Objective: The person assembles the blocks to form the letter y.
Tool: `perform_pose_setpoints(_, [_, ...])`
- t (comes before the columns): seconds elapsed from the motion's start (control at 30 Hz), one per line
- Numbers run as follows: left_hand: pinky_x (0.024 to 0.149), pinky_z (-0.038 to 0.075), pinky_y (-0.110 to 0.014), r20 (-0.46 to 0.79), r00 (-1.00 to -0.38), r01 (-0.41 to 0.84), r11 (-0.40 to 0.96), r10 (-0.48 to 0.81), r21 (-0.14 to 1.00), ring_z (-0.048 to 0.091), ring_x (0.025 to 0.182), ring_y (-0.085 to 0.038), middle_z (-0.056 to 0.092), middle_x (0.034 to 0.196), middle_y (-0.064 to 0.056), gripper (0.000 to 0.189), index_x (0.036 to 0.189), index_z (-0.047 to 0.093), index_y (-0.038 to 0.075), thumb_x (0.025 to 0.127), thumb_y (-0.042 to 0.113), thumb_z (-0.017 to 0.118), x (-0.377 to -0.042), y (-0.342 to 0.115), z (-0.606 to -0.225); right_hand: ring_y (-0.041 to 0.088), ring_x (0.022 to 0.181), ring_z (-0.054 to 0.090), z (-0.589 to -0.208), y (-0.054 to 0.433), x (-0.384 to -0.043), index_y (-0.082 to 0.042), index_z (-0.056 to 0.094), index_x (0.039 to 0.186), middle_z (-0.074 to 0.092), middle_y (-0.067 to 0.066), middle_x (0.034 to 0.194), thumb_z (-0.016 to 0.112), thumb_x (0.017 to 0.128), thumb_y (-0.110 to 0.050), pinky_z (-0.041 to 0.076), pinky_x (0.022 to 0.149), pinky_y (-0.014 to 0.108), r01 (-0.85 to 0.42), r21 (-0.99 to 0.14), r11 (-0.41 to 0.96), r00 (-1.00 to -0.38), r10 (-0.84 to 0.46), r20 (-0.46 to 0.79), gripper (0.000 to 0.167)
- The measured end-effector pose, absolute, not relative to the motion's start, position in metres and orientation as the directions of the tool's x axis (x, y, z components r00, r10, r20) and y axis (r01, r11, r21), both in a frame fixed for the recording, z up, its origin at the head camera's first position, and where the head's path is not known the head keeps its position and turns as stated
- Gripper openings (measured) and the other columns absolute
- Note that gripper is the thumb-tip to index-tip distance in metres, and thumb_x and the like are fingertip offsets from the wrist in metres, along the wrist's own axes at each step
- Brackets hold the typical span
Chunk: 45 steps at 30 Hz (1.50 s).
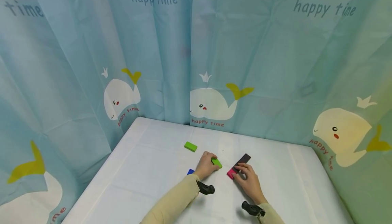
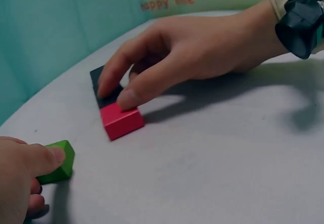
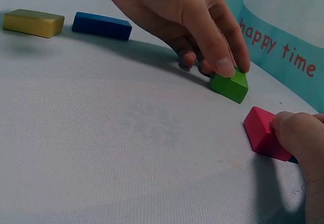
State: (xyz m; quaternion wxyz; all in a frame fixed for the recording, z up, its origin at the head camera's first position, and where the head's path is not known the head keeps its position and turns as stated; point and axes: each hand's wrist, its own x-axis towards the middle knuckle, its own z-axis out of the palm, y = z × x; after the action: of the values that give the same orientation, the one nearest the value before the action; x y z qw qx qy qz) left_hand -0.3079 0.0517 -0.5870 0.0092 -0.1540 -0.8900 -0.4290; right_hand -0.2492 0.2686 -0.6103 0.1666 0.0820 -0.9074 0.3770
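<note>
My left hand (image 1: pixel 206 165) pinches a small green block (image 1: pixel 217 163) between thumb and fingers, low over the white table. To its right, my right hand (image 1: pixel 249 179) is at a red block (image 1: pixel 230 174) that lies end to end with a black block (image 1: pixel 246 157). In the left wrist view, the right thumb is on the red block (image 2: pixel 121 121) while the index finger reaches onto the black block (image 2: pixel 97 77). From the right wrist, the red block (image 3: pixel 263 133) shows under the thumb, a short gap from the green block (image 3: pixel 230 86).
Another green block (image 1: pixel 190 146) lies farther back on the white table (image 1: pixel 147 142). A blue block (image 3: pixel 101 26) and a yellow block (image 3: pixel 33 23) lie beyond the left hand in the right wrist view. A whale-print curtain (image 1: pixel 171 98) borders the table's back and sides.
</note>
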Motion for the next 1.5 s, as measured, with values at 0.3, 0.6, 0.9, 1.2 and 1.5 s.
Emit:
perform_pose_setpoints(0.3, [0.084,0.046,-0.028,0.195,-0.954,0.295,0.587,0.229,0.754,0.054,0.091,-0.018,0.054,0.102,-0.008,0.037,0.105,0.066,0.004,0.076,0.017,0.084,-0.304,0.066,-0.582,0.029,0.116,0.056,-0.608,0.27,-0.251,-0.007,0.071,0.111,0.058,0.01,0.125,0.078,0.084,-0.015,0.045,0.091,0.046,-0.298,-0.637,0.711,-0.914,-0.019,0.406,0.029])
perform_pose_setpoints(0.6, [0.079,0.047,-0.027,0.186,-0.969,0.249,0.641,0.165,0.726,0.055,0.089,-0.016,0.054,0.102,-0.007,0.037,0.106,0.066,0.005,0.077,0.02,0.084,-0.3,0.078,-0.58,0.025,0.106,0.059,-0.609,0.27,-0.253,-0.006,0.071,0.112,0.057,0.01,0.126,0.077,0.085,-0.013,0.046,0.09,0.048,-0.285,-0.632,0.72,-0.917,-0.014,0.398,0.029])
perform_pose_setpoints(0.9, [0.075,0.045,-0.027,0.273,-0.945,0.324,0.611,0.179,0.722,0.051,0.085,-0.015,0.052,0.099,-0.007,0.033,0.1,0.065,0.005,0.079,0.022,0.083,-0.29,0.084,-0.582,0.027,0.106,0.06,-0.61,0.268,-0.25,-0.005,0.071,0.112,0.057,0.012,0.126,0.077,0.084,-0.014,0.046,0.09,0.052,-0.286,-0.64,0.714,-0.922,-0.022,0.387,0.03])
perform_pose_setpoints(1.2, [0.075,0.047,-0.025,0.204,-0.97,0.242,0.64,0.133,0.729,0.052,0.088,-0.016,0.051,0.101,-0.006,0.034,0.102,0.064,0.007,0.078,0.021,0.084,-0.288,0.093,-0.583,0.025,0.107,0.059,-0.61,0.267,-0.248,-0.006,0.071,0.112,0.057,0.011,0.125,0.078,0.084,-0.014,0.046,0.09,0.047,-0.279,-0.644,0.713,-0.924,-0.016,0.383,0.03])
perform_pose_setpoints(1.5, [0.077,0.047,-0.025,0.217,-0.966,0.255,0.628,0.138,0.735,0.053,0.089,-0.018,0.05,0.1,-0.007,0.035,0.102,0.063,0.004,0.076,0.015,0.084,-0.282,0.093,-0.576,0.029,0.112,0.058,-0.611,0.268,-0.248,-0.006,0.071,0.111,0.057,0.012,0.125,0.078,0.084,-0.014,0.045,0.092,0.035,-0.293,-0.638,0.712,-0.917,-0.021,0.398,0.029])
